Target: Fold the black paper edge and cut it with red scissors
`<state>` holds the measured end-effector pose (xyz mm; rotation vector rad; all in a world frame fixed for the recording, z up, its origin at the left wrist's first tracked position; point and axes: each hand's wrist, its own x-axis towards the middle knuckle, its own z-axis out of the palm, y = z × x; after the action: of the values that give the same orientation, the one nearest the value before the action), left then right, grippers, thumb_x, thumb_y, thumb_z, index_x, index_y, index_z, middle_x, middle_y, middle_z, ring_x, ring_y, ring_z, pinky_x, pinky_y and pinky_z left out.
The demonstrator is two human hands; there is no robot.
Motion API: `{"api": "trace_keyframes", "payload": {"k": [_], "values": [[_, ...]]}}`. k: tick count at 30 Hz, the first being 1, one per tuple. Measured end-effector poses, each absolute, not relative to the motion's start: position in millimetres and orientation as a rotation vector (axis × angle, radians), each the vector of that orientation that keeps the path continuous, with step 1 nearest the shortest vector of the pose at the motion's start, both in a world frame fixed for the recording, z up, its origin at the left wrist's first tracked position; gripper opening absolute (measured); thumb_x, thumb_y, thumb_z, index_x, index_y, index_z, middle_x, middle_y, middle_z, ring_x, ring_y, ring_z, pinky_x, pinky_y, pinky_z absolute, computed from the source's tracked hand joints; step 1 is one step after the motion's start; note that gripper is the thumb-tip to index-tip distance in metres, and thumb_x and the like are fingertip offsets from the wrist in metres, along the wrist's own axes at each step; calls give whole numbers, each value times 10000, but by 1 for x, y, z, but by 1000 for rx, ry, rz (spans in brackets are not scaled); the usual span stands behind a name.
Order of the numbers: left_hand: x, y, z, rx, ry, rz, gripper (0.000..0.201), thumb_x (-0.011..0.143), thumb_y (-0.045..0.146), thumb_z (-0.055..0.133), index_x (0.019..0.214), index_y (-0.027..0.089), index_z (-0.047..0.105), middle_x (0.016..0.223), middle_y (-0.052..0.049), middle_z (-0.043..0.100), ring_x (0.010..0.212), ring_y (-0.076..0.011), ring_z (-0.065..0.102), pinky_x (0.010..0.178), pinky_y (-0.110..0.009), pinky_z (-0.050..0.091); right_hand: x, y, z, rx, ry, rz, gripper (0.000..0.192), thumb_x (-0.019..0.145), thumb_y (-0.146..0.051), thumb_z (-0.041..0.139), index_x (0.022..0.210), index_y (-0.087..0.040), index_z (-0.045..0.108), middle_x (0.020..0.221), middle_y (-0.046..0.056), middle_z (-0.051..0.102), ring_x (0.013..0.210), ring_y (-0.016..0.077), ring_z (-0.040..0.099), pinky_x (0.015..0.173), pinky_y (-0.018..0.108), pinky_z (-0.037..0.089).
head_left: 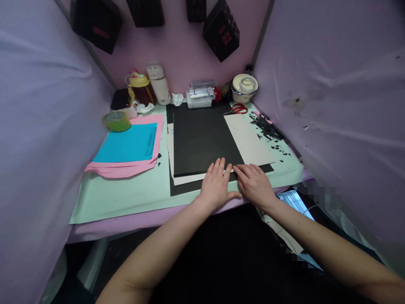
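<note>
My left hand (217, 183) lies flat, fingers stretched out, over the near edge of a large black paper sheet (202, 139). Beside it, my right hand (255, 184) has bent fingers at the same edge, near the sheet's right corner. Its thumb is hidden. Off-white sheets (251, 141) stick out under the black one at the right and along the near and left sides. Beneath these lies another dark sheet (186, 188), its borders showing.
Red-handled scissors (239, 109) and black paper scraps (267, 128) lie at the right. Blue sheets (126, 143) rest on pink paper (126, 170) at the left, with a green tape roll (117, 121). A bottle (159, 84), marker box (200, 96) and bowl (244, 88) stand behind. Dark boxes (221, 31) hang above.
</note>
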<state>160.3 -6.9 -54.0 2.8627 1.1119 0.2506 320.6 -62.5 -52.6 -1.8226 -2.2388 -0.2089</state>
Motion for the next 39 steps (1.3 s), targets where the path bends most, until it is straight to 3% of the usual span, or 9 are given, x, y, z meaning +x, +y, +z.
{"api": "trace_keyframes", "payload": {"k": [18, 23, 30, 39], "values": [[134, -10, -54, 2881, 1201, 213, 970, 778, 768, 392, 1454, 83, 269, 1536, -147, 207, 1432, -247, 132, 1155, -409, 120, 328, -65, -68, -1749, -2134, -285, 379, 936, -246, 393, 1270, -134, 531, 1255, 138, 573, 1145, 259, 516, 1023, 428, 379], [105, -9, -48, 2837, 1224, 128, 1010, 770, 773, 401, 1460, 53, 236, 1543, -157, 159, 1433, -262, 117, 1158, -402, 120, 330, -63, -72, -1731, -2137, -301, 383, 933, -265, 416, 1256, -100, 538, 1240, 144, 577, 1136, 259, 511, 1026, 420, 376], [67, -12, -45, 2798, 1358, 141, 972, 779, 744, 432, 1462, 79, 241, 1534, -157, 207, 1425, -281, 156, 1154, -414, 143, 330, -64, -73, -1715, -2128, -315, 377, 934, -269, 413, 1260, -126, 538, 1236, 135, 581, 1130, 258, 518, 1023, 427, 377], [27, -21, -51, 2835, 1604, 249, 864, 836, 677, 414, 1438, 71, 288, 1504, -193, 269, 1404, -307, 219, 1144, -517, 25, 329, -64, -77, -1725, -2111, -314, 376, 930, -261, 426, 1266, -125, 529, 1245, 134, 577, 1142, 257, 511, 1032, 430, 368]]}}
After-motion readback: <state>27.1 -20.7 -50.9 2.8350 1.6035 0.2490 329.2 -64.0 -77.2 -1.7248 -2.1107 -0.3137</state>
